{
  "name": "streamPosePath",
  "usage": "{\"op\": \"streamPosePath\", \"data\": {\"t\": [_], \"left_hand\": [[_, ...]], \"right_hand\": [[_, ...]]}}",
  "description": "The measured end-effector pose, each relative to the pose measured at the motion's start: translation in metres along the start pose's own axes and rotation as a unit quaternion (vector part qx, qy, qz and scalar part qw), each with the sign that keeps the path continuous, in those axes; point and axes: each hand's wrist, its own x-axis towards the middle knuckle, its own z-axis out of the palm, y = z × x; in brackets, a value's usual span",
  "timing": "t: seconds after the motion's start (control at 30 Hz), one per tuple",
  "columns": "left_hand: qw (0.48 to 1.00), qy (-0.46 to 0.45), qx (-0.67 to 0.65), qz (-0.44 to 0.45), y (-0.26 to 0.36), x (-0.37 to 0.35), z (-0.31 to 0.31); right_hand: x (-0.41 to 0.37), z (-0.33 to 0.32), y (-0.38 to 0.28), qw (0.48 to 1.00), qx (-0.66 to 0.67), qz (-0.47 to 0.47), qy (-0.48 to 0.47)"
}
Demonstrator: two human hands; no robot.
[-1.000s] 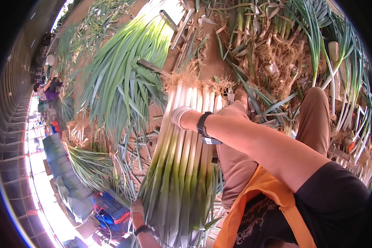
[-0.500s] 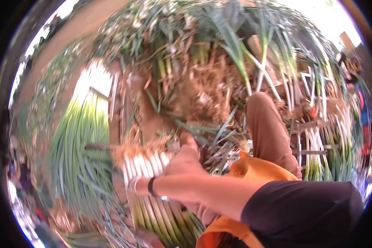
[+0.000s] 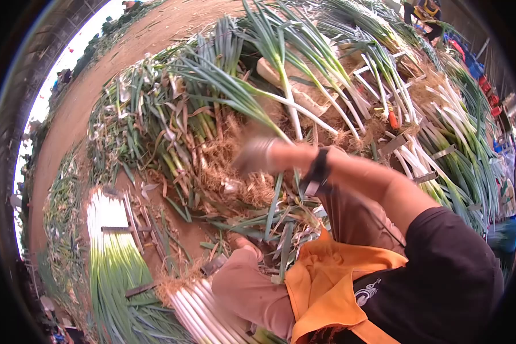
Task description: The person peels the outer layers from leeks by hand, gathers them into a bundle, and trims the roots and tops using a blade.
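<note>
My right hand (image 3: 253,156) is smeared by motion, with what looks like a light glove on it and a dark band at the wrist. It is over the roots of a heap of untrimmed green onions (image 3: 198,129), close to a single green onion (image 3: 272,127) lying across the heap. Whether it touches or holds anything cannot be made out. At the lower left, a row of clean white green onions (image 3: 203,309) lies side by side, roots toward the top, beside my bent knee. My left hand is out of view.
A bright bundle of green onions (image 3: 106,223) lies on a wooden rack (image 3: 135,223) at the left. More green onions (image 3: 464,137) are piled at the right, near a small red-orange object (image 3: 392,117). Loose leaves (image 3: 264,218) litter the ground by my foot. Another person (image 3: 427,17) is far back.
My right hand has left the row of white green onions and swung up and right to the untrimmed heap. The camera view has shifted too.
</note>
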Motion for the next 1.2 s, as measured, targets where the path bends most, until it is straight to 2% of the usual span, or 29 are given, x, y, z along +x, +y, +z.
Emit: {"op": "streamPosePath", "data": {"t": [0.03,0.07,0.1,0.13,0.17,0.23,0.3,0.33,0.37,0.43,0.47,0.5,0.53,0.57,0.6,0.7,0.73,0.8,0.9,0.93,0.97,1.0,1.03,1.1,1.17,1.2], "left_hand": [[1.0,-0.009,-0.008,-0.006,0.012,0.001,0.004],[1.0,-0.019,-0.018,-0.014,0.023,0.002,0.008],[0.999,-0.03,-0.03,-0.023,0.034,0.004,0.011],[0.998,-0.037,-0.043,-0.035,0.044,0.006,0.013],[0.996,-0.046,-0.056,-0.047,0.054,0.008,0.015],[0.99,-0.064,-0.093,-0.079,0.07,0.012,0.013],[0.975,-0.095,-0.161,-0.116,0.082,0.018,0.001],[0.963,-0.107,-0.222,-0.112,0.095,0.021,0.003],[0.947,-0.113,-0.285,-0.095,0.113,0.025,0.015],[0.906,-0.127,-0.401,0.041,0.206,0.021,0.076],[0.925,-0.152,-0.345,0.045,0.271,-0.008,0.084],[0.917,-0.206,-0.311,0.142,0.275,0.005,0.105],[0.895,-0.258,-0.277,0.236,0.284,0.017,0.125],[0.881,-0.31,-0.297,0.2,0.294,0.023,0.143],[0.863,-0.36,-0.316,0.16,0.306,0.022,0.158],[0.829,-0.38,-0.41,-0.002,0.291,0.029,0.215],[0.849,-0.387,-0.356,-0.048,0.294,0.029,0.22],[0.86,-0.403,-0.308,-0.061,0.29,0.034,0.228],[0.854,-0.418,-0.303,-0.064,0.293,0.042,0.233],[0.854,-0.418,-0.306,-0.055,0.296,0.043,0.235],[0.854,-0.417,-0.308,-0.046,0.298,0.044,0.236],[0.852,-0.427,-0.301,-0.029,0.299,0.043,0.237],[0.85,-0.437,-0.294,-0.011,0.299,0.041,0.241],[0.85,-0.458,-0.261,0.024,0.301,0.038,0.245],[0.852,-0.476,-0.21,0.052,0.303,0.035,0.247],[0.848,-0.484,-0.211,0.048,0.304,0.033,0.247]], "right_hand": [[-0.012,-0.022,0.055,0.99,0.098,0.08,0.058],[-0.025,-0.044,0.11,0.96,0.201,0.146,0.132],[-0.05,-0.068,0.131,0.964,0.122,0.121,0.203],[-0.06,-0.073,0.169,0.928,0.167,0.208,0.261],[-0.072,-0.082,0.195,0.905,0.25,0.248,0.237],[-0.079,-0.064,0.24,0.873,0.323,0.264,0.253],[-0.067,-0.03,0.25,0.854,0.345,0.315,0.227],[-0.06,-0.028,0.225,0.904,0.186,0.338,0.185],[-0.046,-0.009,0.235,0.909,0.18,0.341,0.159],[-0.006,0.03,0.263,0.929,0.107,0.324,0.146],[0.017,0.065,0.31,0.928,0.059,0.341,0.136],[0.039,0.094,0.345,0.927,0.011,0.354,0.125],[0.046,0.092,0.339,0.908,0.026,0.397,0.13],[0.049,0.088,0.333,0.907,0.031,0.399,0.13],[0.056,0.102,0.356,0.9,0.035,0.42,0.109],[0.061,0.101,0.357,0.891,0.072,0.445,0.056],[0.061,0.102,0.358,0.889,0.078,0.448,0.051],[0.065,0.107,0.362,0.89,0.085,0.446,0.034],[0.047,0.088,0.321,0.864,0.263,0.378,0.204],[0.039,0.064,0.293,0.828,0.331,0.365,0.268],[0.033,0.05,0.288,0.805,0.376,0.362,0.281],[0.028,0.039,0.287,0.811,0.336,0.336,0.34],[0.023,0.024,0.287,0.788,0.365,0.372,0.328],[0.022,0.007,0.313,0.851,0.093,0.354,0.377],[0.027,-0.01,0.344,0.854,-0.089,0.378,0.346],[0.029,-0.013,0.351,0.858,-0.038,0.402,0.317]]}}
